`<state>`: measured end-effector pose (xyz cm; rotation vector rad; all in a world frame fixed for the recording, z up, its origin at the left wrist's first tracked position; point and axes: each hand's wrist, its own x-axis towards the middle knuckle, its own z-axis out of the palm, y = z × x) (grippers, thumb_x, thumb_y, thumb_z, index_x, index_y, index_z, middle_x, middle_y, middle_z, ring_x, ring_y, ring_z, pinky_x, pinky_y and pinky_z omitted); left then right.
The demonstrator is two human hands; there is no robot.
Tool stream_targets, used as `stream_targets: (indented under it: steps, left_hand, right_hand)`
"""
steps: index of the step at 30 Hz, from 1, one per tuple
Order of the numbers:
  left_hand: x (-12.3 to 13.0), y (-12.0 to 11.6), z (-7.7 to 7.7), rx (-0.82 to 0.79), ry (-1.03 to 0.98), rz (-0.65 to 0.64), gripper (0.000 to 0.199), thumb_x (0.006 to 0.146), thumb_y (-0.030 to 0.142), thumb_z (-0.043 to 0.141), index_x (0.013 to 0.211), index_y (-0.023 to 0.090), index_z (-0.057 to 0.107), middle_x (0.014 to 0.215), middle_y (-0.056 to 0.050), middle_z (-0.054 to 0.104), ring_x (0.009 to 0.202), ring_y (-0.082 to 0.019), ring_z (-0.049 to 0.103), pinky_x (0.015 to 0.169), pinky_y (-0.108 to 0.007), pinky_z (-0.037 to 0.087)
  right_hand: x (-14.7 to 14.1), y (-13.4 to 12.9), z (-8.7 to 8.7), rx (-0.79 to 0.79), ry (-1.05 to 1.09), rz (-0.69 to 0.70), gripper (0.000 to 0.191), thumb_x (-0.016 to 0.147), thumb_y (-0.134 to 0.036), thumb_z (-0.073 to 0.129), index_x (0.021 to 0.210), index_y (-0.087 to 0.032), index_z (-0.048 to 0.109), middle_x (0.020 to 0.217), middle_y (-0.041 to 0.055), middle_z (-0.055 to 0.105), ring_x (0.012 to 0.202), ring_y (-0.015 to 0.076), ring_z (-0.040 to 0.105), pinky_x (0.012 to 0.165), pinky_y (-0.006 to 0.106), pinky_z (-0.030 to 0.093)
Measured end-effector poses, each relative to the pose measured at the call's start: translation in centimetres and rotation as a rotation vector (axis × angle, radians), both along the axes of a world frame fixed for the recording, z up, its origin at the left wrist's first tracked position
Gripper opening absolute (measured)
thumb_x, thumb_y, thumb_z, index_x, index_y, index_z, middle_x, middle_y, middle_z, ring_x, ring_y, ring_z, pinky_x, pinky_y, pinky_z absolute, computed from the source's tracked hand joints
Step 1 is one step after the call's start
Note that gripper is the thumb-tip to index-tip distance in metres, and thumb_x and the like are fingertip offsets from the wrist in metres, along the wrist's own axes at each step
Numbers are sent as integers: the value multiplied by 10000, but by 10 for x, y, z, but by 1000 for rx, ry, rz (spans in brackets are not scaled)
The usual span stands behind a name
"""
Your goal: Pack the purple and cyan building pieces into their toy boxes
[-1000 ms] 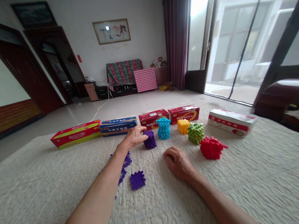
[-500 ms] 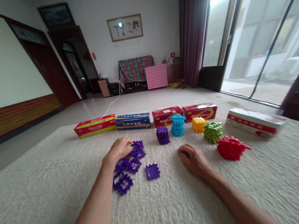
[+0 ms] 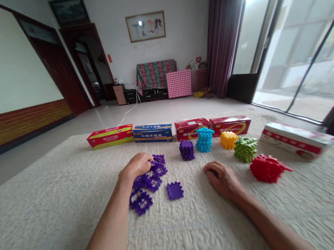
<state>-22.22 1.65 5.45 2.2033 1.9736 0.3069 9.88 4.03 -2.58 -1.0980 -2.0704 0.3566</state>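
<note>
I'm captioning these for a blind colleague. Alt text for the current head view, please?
A person's left hand is at a cluster of loose purple tiles on a cream quilted cover; the right hand rests on it, fingers curled. Stacks in purple, blue, yellow, green and red curve past the right hand, with five boxes beyond.

Head view only, worn on you, looking forward and slightly down across quilted surface (image 3: pixel 179 239). Your forearms (image 3: pixel 106 227) enter closest to lens, from 7 and 5 o'clock; left hand (image 3: pixel 137 164) and right hand (image 3: pixel 225 180) at middle range. Row of boxes (image 3: pixel 185 130) stands beyond them. Far wall (image 3: pixel 185 19) faces you at 12, well back; dark-red door (image 3: pixel 60 72) at 10, glass door (image 3: pixel 308 46) at 2. Wide lens, edges stretched.
</note>
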Motion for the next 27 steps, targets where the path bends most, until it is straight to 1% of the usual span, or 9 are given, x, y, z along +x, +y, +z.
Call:
stream_targets:
  steps: [2,4,6,9,12,15,18,22,27]
  left_hand:
    - [9,-1,6,50,-50,-4,262,711,154,464,738,181,723,699,-56,687,725,-206,627,680,-269,436]
    - [26,-1,4,16,-180,-55,251,736,189,455,745,174,706,640,-26,647,671,-182,615,618,-248,428]
    - [47,1,-4,-128,-376,-137,278,730,200,475,894,174,698,674,-1,647,654,-158,626,568,-219,429]
    - [71,4,-20,-300,-539,-96,403,710,181,499,1083,153,649,747,-8,665,602,-134,630,539,-206,446]
    - [75,5,-27,-291,-431,-55,437,724,199,504,1141,155,625,704,-10,663,572,-141,629,544,-221,453]
    - [68,4,-23,-100,-150,-81,363,714,209,514,1039,182,674,710,-23,678,693,-174,651,661,-251,468]
    - [62,3,-18,44,39,-90,318,704,246,542,983,188,684,858,-67,700,854,-214,647,768,-278,463]
    - [65,4,-23,35,88,-226,377,672,282,582,1026,186,673,997,-93,678,945,-246,625,804,-289,460]
    - [69,7,-35,13,85,-292,308,665,187,528,922,189,699,945,-73,671,900,-215,621,781,-260,453]
  right_hand:
    - [0,0,0,-4,-4,-4,199,768,-194,457,800,-194,653,863,63,676,809,196,626,769,312,474]
    - [0,0,0,-6,-5,-5,200,767,-193,457,802,-194,653,867,65,677,812,198,627,768,313,475]
    - [0,0,-1,-5,-5,-5,202,767,-191,455,803,-191,654,868,67,678,812,198,628,767,314,475]
    - [0,-1,0,-4,-5,-1,206,767,-183,453,804,-187,656,867,69,678,812,197,628,774,314,473]
    - [0,-1,1,-5,-6,1,205,766,-176,453,801,-186,655,862,68,676,816,196,627,777,311,471]
    - [0,-1,2,-9,-4,2,199,767,-175,458,799,-185,654,858,65,674,813,195,624,777,309,470]
    - [-1,-1,1,-16,0,3,199,769,-172,459,801,-182,655,861,67,673,810,194,622,775,309,469]
    - [0,-1,-1,-22,7,2,198,766,-163,462,812,-182,654,871,68,673,813,193,619,771,305,467]
    - [0,1,-4,-7,9,6,200,770,-155,461,808,-185,655,861,64,668,816,192,616,771,305,459]
